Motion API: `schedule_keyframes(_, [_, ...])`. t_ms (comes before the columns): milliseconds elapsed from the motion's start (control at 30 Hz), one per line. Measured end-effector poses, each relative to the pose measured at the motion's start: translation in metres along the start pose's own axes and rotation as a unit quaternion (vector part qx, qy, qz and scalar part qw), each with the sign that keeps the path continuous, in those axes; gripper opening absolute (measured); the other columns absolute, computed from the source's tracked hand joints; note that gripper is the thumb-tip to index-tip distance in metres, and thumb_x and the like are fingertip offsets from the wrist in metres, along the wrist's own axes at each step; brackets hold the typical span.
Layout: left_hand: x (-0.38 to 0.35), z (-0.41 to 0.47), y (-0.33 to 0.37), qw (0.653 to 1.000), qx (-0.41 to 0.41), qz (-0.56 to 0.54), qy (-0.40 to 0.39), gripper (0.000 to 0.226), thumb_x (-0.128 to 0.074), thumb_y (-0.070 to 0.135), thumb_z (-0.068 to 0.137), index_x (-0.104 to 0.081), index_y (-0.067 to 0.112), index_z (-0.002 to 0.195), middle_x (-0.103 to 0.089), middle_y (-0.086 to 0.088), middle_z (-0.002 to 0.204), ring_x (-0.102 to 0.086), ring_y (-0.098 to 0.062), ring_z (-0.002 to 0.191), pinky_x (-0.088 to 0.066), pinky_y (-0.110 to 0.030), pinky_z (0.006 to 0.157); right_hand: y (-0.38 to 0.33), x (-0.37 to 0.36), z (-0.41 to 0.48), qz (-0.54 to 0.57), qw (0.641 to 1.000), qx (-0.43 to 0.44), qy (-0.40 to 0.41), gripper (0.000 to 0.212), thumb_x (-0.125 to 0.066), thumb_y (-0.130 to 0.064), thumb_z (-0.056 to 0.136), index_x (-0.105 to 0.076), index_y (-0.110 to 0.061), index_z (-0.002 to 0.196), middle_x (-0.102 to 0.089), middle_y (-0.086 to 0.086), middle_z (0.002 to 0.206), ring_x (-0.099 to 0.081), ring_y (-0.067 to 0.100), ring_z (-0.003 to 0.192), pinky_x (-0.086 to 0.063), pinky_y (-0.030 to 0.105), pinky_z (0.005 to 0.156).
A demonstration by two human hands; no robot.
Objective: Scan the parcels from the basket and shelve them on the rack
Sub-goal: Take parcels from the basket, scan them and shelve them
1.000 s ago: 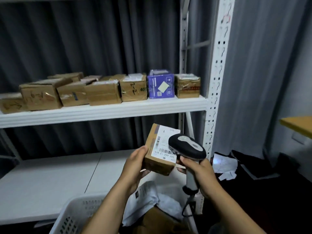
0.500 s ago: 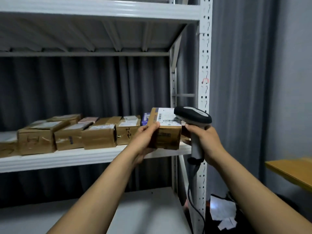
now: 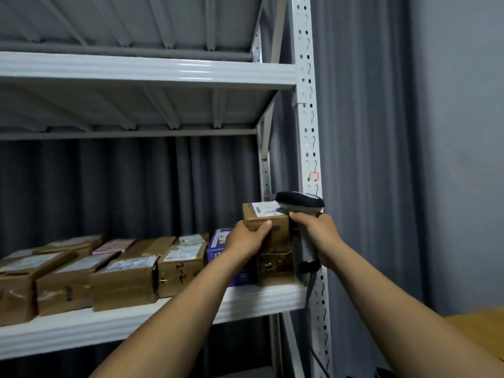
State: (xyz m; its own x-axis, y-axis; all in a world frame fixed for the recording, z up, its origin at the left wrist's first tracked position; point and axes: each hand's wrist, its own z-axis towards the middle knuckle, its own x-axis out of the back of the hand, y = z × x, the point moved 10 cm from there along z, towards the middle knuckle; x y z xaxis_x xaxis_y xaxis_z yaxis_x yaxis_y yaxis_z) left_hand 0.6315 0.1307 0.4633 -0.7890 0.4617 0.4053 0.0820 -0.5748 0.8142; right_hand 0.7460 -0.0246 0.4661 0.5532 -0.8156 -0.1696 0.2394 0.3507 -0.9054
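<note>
A small cardboard parcel [image 3: 278, 227], label up, is held at the right end of the middle shelf [image 3: 245, 300] of the rack [image 3: 306, 126], over a taped box [image 3: 275, 264] — whether it rests on it cannot be told. The left hand [image 3: 246, 238] grips its near corner; the right hand [image 3: 317, 231] wraps round a scanner [image 3: 300, 203]. A row of boxes [image 3: 122, 271] lines the shelf — with the basket out of view, what remains is unclear.

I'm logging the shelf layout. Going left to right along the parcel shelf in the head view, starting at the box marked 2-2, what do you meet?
box marked 2-2 → purple box → left hand → labelled parcel it grips → right hand gripping the barcode scanner → wooden tabletop
</note>
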Motion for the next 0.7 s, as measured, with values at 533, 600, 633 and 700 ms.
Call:
schedule_keyframes(533, [-0.032, 0.001, 0.01, 0.848, -0.263, 0.459, 0.01, 0.095, -0.08, 0.033, 0.072, -0.02, 0.026, 0.145, -0.003, -0.003, 0.154, -0.05, -0.031, 0.113, -0.053, -0.042, 0.082, 0.011, 0.026, 0.009, -0.062, 0.997, 0.014, -0.036, 0.017, -0.065, -0.005, 0.087, -0.066, 0.005, 0.101, -0.068, 0.017, 0.082, -0.064, 0.028, 0.068, -0.055, 0.035, 0.062])
schedule_keyframes(600, [-0.035, 0.002, 0.009, 0.84, -0.277, 0.466, 0.008, 0.093, -0.078, 0.034, 0.073, -0.019, 0.026, 0.144, -0.006, -0.003, 0.153, -0.052, -0.03, 0.109, -0.054, -0.041, 0.078, 0.007, 0.034, 0.006, -0.058, 0.998, 0.021, -0.026, 0.013, -0.065, -0.005, 0.088, -0.066, 0.001, 0.099, -0.069, 0.013, 0.081, -0.065, 0.028, 0.064, -0.055, 0.033, 0.057])
schedule_keyframes(633, [-0.037, 0.002, 0.01, 0.836, -0.283, 0.47, 0.006, 0.092, -0.076, 0.035, 0.074, -0.019, 0.026, 0.144, -0.008, -0.003, 0.153, -0.052, -0.029, 0.109, -0.054, -0.04, 0.078, 0.004, 0.039, 0.005, -0.065, 0.997, 0.027, -0.017, 0.01, -0.065, -0.005, 0.087, -0.066, -0.002, 0.097, -0.069, 0.012, 0.08, -0.065, 0.027, 0.061, -0.055, 0.032, 0.055])
schedule_keyframes(700, [-0.039, 0.003, 0.012, 0.834, -0.287, 0.471, 0.005, 0.09, -0.073, 0.038, 0.076, -0.018, 0.025, 0.146, -0.013, -0.004, 0.152, -0.053, -0.029, 0.111, -0.054, -0.039, 0.08, 0.0, 0.048, 0.005, -0.099, 0.994, 0.041, 0.004, 0.007, -0.066, -0.006, 0.085, -0.066, -0.004, 0.093, -0.069, 0.012, 0.08, -0.065, 0.025, 0.058, -0.055, 0.034, 0.056])
